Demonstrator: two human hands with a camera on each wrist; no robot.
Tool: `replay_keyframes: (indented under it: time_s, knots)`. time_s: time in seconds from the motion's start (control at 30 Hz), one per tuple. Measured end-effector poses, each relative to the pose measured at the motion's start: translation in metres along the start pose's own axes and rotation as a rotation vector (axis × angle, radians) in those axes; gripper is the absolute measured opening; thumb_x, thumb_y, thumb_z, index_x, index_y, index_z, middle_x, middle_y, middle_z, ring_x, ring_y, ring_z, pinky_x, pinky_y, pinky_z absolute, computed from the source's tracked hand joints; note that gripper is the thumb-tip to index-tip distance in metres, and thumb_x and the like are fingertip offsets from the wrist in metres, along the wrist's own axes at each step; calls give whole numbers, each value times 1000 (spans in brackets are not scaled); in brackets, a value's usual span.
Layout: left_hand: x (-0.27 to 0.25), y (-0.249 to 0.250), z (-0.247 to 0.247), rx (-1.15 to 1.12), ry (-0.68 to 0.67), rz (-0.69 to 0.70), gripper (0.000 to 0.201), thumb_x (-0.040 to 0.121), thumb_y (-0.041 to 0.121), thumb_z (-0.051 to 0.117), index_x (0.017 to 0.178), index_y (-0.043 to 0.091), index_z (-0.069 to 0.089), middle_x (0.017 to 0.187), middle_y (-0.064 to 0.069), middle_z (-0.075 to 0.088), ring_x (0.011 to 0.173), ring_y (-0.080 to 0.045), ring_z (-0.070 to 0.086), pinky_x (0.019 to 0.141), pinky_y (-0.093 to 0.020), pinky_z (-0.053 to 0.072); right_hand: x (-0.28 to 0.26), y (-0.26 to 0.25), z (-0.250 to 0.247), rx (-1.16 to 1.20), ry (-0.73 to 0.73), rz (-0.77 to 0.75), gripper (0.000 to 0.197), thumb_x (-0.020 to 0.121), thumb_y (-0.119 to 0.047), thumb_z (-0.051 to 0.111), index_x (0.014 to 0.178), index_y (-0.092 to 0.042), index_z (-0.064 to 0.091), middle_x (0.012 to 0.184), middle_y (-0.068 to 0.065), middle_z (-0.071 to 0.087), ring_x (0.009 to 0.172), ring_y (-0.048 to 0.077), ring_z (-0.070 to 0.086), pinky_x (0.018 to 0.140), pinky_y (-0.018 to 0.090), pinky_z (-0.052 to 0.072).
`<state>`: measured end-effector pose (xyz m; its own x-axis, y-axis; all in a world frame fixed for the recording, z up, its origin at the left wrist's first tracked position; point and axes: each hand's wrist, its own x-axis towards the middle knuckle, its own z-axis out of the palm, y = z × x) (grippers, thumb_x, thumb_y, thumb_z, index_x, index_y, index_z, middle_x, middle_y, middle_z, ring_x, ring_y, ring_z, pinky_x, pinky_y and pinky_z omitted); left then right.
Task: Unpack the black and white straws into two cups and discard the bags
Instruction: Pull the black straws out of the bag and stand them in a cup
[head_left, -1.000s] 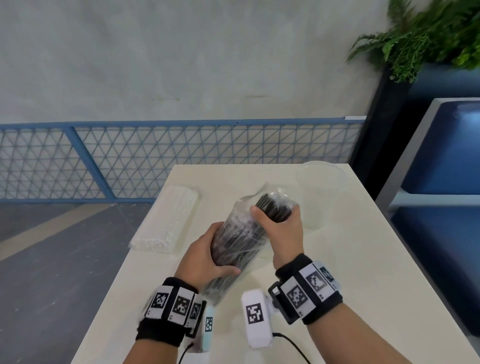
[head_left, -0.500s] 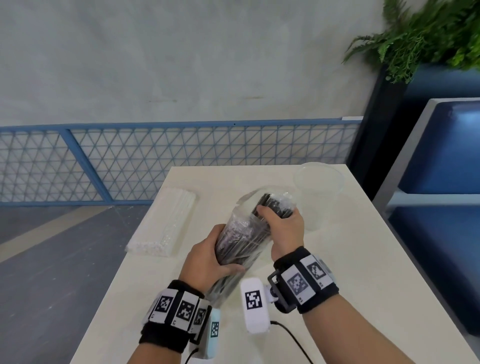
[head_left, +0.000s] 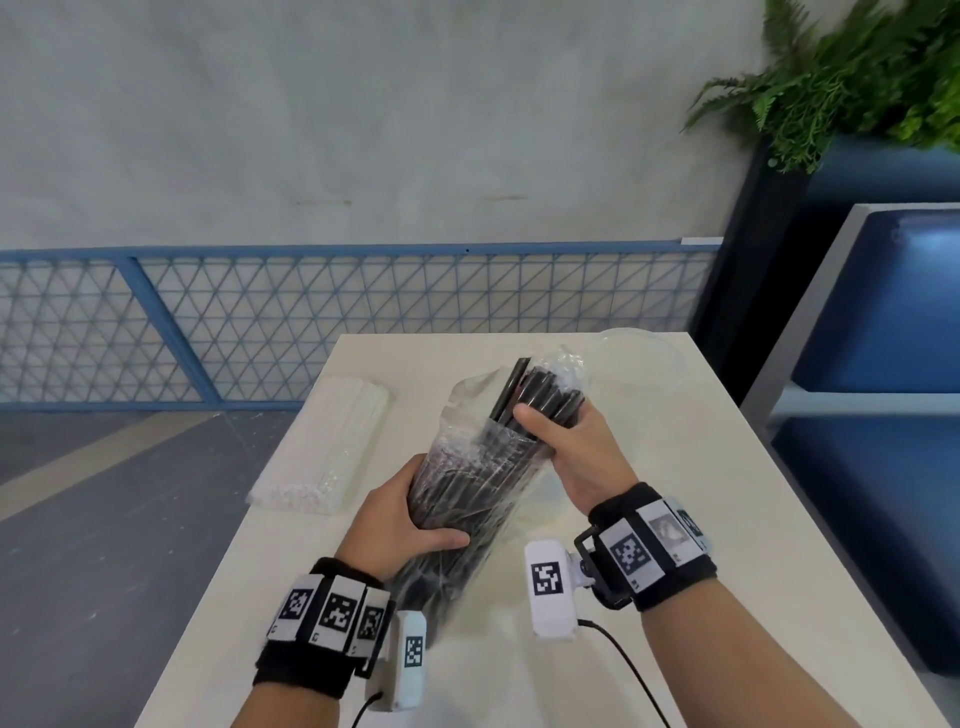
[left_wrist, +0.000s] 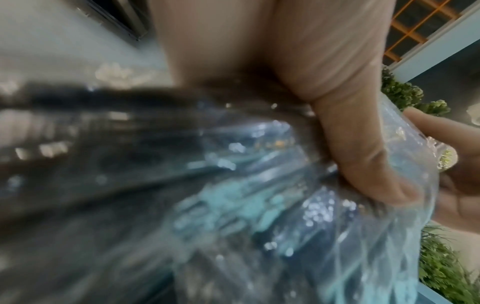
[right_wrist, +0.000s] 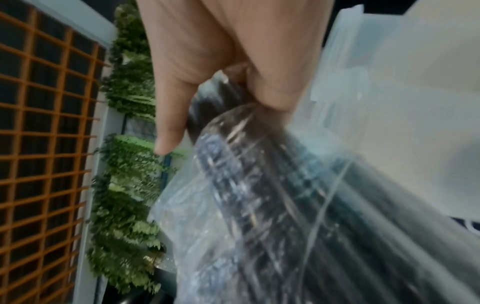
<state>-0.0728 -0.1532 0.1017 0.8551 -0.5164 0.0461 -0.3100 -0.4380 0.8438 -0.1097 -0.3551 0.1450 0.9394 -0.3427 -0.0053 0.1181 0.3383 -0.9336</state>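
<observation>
Black straws (head_left: 540, 400) in clear bag (head_left: 467, 499), held above table (head_left: 675, 519) centre. Long axis tilted, open top pointing up, away and right toward cup (head_left: 641, 358). Left hand (head_left: 400, 519) wrapped round bag's lower middle. Right hand (head_left: 571, 447) grips bare straw tops at the mouth. White straws (head_left: 332, 447) bagged, flat at left. Versus a second ago: straw tips now stick out past the bag mouth; bundle raised slightly.

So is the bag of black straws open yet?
Open: black straws poke out past the bag mouth, gripped by the right hand.
</observation>
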Motion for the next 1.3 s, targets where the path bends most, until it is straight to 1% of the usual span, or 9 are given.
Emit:
replay_keyframes:
  time_s: [0.07,0.17,0.27,0.5,0.63,0.73,0.93,1.07,1.3]
  knots:
    - [1,0,1,-16,-17,-1,77,49,35,88,110,49,43,108,23,62,100,12,57,83,-8,44,-4,6,1,-60,-17,23,55,59,-22,78,109,-6,61,105,12,68,100,25,64,89,36,52]
    - [0,3,5,-24,-32,5,72,48,38,87,106,48,46,106,21,65,97,9,59,83,-14,46,-8,16,9,-134,125,-35,33,67,-10,80,97,-7,64,92,8,69,85,20,66,76,32,55]
    - [-1,7,7,-76,-2,-7,64,46,46,83,102,47,51,100,17,68,92,8,62,77,-8,46,-7,19,17,-73,190,-14,17,74,-2,73,87,-8,65,78,5,66,73,18,63,66,28,53]
    - [-2,5,8,-122,-15,-11,57,54,45,80,102,48,50,99,25,67,94,9,61,77,-5,45,6,-5,9,86,184,12,24,80,-5,67,104,0,66,82,6,69,70,14,66,50,18,49]
    - [-3,3,4,-150,-25,-20,60,49,51,76,103,48,49,100,37,63,97,10,60,78,-4,44,6,-14,3,73,-143,95,27,74,-10,68,101,-11,67,97,0,73,92,14,68,76,27,57]
    - [-2,0,0,-164,-31,-22,62,47,49,78,103,47,51,102,30,66,98,5,62,81,-10,47,-1,-5,3,90,-259,140,32,75,0,63,104,-12,62,97,1,72,93,17,69,83,27,57]
    - [-2,1,2,-180,10,-16,62,47,50,76,103,46,51,98,33,66,96,8,61,79,-7,46,5,-12,15,96,20,-27,13,79,1,65,89,-8,63,78,9,64,75,21,64,69,30,56]
    - [-2,0,0,-194,57,-20,62,48,47,78,104,44,51,99,22,68,97,6,62,80,-10,47,11,-28,21,135,93,-104,13,80,3,64,85,-9,61,64,0,64,67,15,63,65,27,54]
    - [-4,-4,-3,-130,129,-9,50,65,15,82,95,42,52,87,37,65,85,13,61,70,-1,44,20,-36,23,196,218,-78,15,79,-2,67,91,-4,58,67,5,62,66,16,65,62,30,54]
